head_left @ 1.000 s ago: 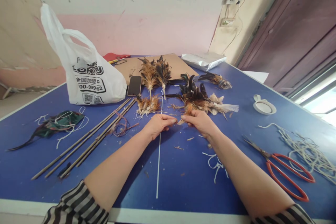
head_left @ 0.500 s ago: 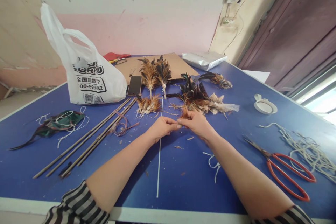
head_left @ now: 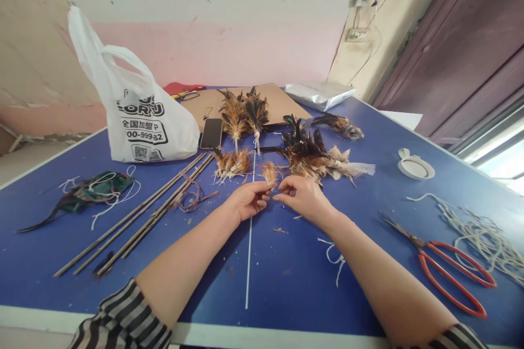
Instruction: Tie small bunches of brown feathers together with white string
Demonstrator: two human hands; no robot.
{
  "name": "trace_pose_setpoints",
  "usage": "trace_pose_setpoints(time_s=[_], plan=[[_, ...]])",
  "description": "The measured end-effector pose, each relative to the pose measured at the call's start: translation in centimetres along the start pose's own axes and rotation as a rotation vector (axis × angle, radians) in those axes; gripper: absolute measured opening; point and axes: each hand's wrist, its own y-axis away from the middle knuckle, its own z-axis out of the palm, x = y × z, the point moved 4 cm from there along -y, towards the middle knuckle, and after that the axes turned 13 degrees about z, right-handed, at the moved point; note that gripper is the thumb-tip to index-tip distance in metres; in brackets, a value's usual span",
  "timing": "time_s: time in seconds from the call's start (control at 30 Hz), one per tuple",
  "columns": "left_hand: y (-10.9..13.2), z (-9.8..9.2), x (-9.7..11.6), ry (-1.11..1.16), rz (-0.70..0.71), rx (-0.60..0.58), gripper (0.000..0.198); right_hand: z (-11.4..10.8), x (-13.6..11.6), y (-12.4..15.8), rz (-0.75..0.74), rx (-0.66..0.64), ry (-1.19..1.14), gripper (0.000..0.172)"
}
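Note:
My left hand (head_left: 252, 200) is closed in a pinch on the base of a small orange-brown feather (head_left: 268, 172), which points up and away from me. Just to its right, my right hand (head_left: 303, 194) has its fingers curled, with a gap between thumb and fingertips and nothing visible between them. Beyond the right hand lies a loose pile of dark and brown feathers (head_left: 305, 147). A row of small orange feathers (head_left: 233, 164) lies beyond my left hand. Further back rest two tied feather bunches, one brown (head_left: 234, 114) and one darker (head_left: 256, 112).
Thin sticks (head_left: 135, 215) and a dark green bundle with string (head_left: 102, 193) lie left. A white plastic bag (head_left: 151, 114) and a phone (head_left: 212, 133) stand behind. Right are red-handled scissors (head_left: 426, 245), white cord (head_left: 483, 240) and a tape roll (head_left: 415, 167).
The feather has passed from my right fingers to my left hand and now points upright. My right hand has drawn slightly away from it. The view has shifted a little.

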Motion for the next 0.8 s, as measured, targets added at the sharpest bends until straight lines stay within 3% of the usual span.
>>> trace_pose_setpoints(time_s=[0.13, 0.37, 0.63, 0.8], plan=[[0.2, 0.3, -0.3, -0.024, 0.020, 0.005, 0.010, 0.0, -1.0, 0.5, -0.096, 0.071, 0.159, 0.018], [0.2, 0.3, -0.3, -0.130, 0.097, -0.049, 0.018, 0.0, -0.3, 0.3, -0.014, 0.095, 0.124, 0.018], [-0.4, -0.4, -0.2, -0.154, 0.150, -0.005, 0.022, 0.5, 1.5, -0.4, 0.162, -0.182, -0.204, 0.026], [-0.4, -0.2, -0.2, -0.123, 0.176, -0.003, 0.022, 0.3, 0.9, -0.5, 0.192, -0.208, -0.317, 0.022]])
